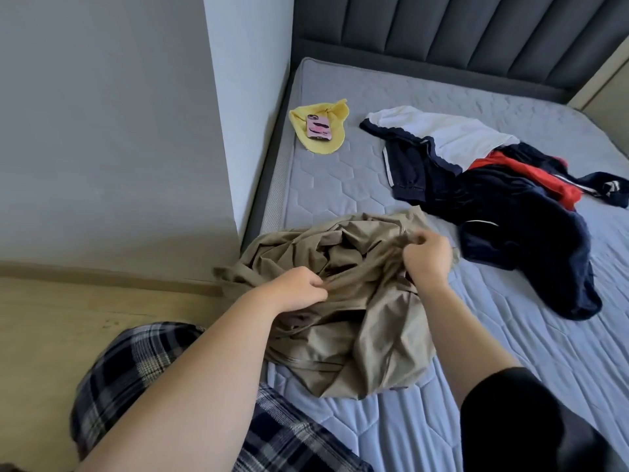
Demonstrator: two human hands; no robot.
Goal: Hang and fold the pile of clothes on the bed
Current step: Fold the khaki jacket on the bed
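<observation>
Both arms reach forward and down over the near edge of the bed (510,321). The left hand (299,289) has its fingers curled into a fold of the crumpled tan garment (371,328), and the right hand (427,257) pinches another bunch of it, slightly farther out. The garment sits under and between the hands (part hangs off the bed's left edge). Beyond the right hand lies the clothes pile (503,199), navy, white and red.

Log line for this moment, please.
stage: bunched khaki garment on mattress | left hand: grips garment | right hand: pinches garment | pending: navy-white-red pile | aside: phone on yellow cloth
</observation>
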